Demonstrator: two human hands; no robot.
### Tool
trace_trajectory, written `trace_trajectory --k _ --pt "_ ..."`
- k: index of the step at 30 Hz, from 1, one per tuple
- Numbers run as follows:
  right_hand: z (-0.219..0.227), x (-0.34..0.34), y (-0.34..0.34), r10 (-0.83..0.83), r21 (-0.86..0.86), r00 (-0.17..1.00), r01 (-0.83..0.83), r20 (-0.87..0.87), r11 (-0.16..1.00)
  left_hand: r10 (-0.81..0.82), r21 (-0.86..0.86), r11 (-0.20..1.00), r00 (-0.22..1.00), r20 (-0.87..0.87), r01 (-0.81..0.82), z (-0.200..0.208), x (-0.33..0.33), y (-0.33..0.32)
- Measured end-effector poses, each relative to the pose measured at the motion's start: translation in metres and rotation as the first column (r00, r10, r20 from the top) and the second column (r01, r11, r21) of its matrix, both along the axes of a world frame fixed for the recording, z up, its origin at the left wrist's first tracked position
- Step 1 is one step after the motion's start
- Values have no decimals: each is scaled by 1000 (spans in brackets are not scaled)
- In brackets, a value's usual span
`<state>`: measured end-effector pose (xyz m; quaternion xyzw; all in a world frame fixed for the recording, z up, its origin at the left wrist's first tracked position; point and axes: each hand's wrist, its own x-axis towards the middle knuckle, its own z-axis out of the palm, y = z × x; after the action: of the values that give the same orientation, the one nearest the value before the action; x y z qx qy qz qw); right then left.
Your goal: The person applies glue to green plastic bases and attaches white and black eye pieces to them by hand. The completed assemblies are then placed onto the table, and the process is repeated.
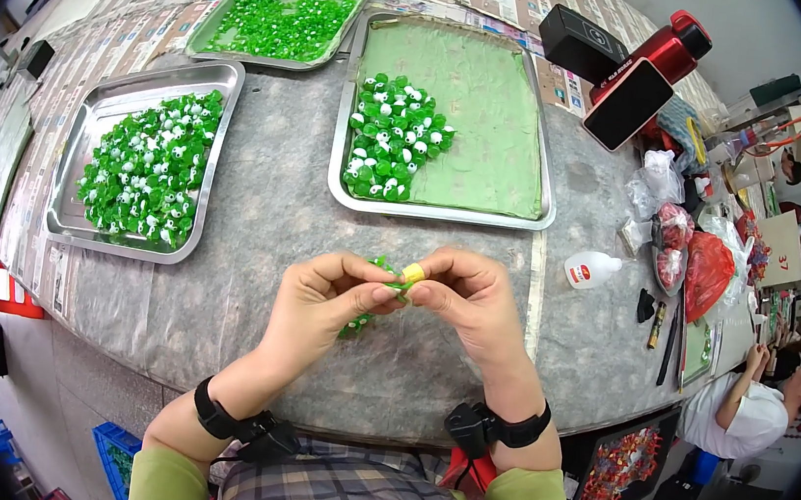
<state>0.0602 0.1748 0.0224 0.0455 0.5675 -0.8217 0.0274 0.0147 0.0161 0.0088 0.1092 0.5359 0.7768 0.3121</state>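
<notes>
My left hand (318, 298) and my right hand (473, 306) meet over the near middle of the table, fingertips pinched together. Between them is a small green plastic piece (400, 287), largely covered by the fingers. A small yellow piece (414, 272) shows at the tip of my right index finger; whether it is worn or held I cannot tell. More green pieces (358, 323) lie on the table just under my left hand. Ahead, a metal tray (546, 207) with a green lining carries a heap of green-and-white pieces (395, 141) on its left side.
Another metal tray (221, 121) of green-and-white pieces stands at the left, and a tray (345, 46) of green pieces farther back. A white bottle (592, 270), a phone (628, 104), a red flask (675, 49) and plastic bags (708, 275) are at the right. A person (748, 408) sits far right.
</notes>
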Motion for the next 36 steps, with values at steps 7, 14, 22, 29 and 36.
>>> trace_trajectory --k 7,14,22,29,36 --pt "46 38 79 -720 138 281 958 -634 252 69 146 983 962 263 -111 -1 -12 -9" --pt "-14 69 146 -679 699 657 652 -326 294 149 247 930 892 427 -273 -7 -18 -13" --pt "-20 48 127 -649 576 740 614 -180 540 39 279 945 910 413 -168 -7 -14 -13" --pt "44 17 42 -428 392 818 564 -385 727 -27 305 944 894 447 -124 -9 -11 -16" --pt "42 10 -5 -550 299 666 732 -504 612 -54 338 934 890 453 -116 -12 -12 -17"
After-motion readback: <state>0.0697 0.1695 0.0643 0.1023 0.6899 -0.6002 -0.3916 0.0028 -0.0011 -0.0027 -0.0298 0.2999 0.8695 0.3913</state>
